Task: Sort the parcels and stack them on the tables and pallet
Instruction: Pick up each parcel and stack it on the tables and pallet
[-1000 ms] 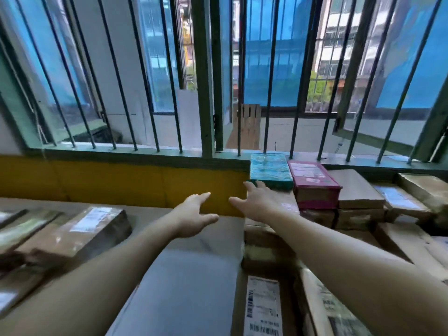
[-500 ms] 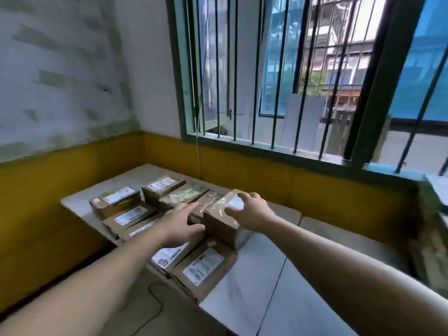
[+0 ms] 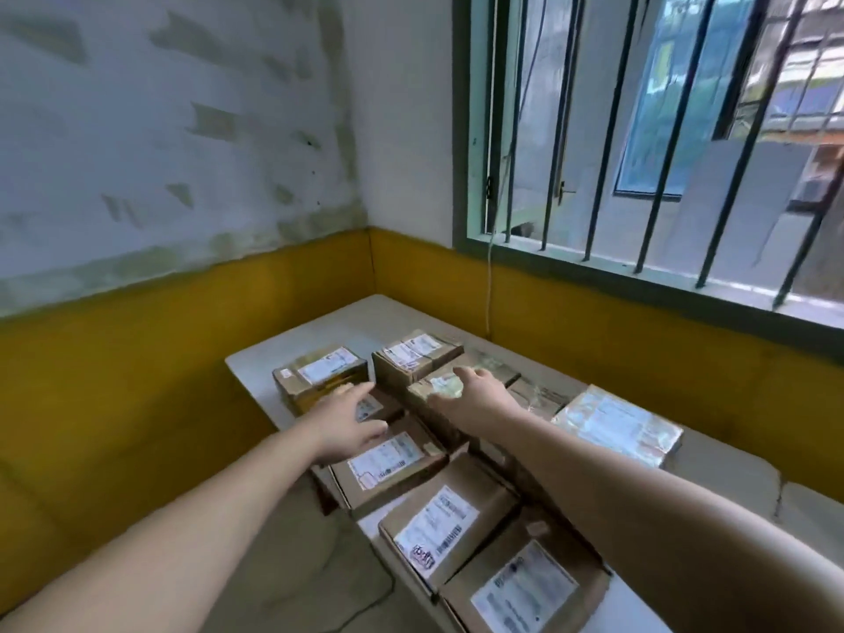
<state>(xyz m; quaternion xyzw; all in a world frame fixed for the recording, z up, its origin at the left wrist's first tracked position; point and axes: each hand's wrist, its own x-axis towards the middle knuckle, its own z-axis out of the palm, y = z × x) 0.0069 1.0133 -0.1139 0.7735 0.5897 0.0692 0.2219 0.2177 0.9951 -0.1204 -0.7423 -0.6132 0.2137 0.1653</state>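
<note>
Yellow wall band (image 3: pixel 182 358), white desk (image 3: pixel 319 328) in the corner, cardboard parcels (image 3: pixel 447 527) laid on it, two hands held over them.
A barred window (image 3: pixel 593 272) is seen right of the corner. The parcels are laid flat in rows, labels up, most touching; one tape-wrapped parcel (image 3: pixel 616 424) is set at the right of the group, just apart. The left hand (image 3: pixel 347 420) is held over the left row, fingers (image 3: pixel 361 391) straight and slightly spread, nothing gripped. The right hand (image 3: pixel 479 395) is laid palm down over a far parcel (image 3: pixel 434 390), fingers straight and close together; contact cannot be confirmed.
</note>
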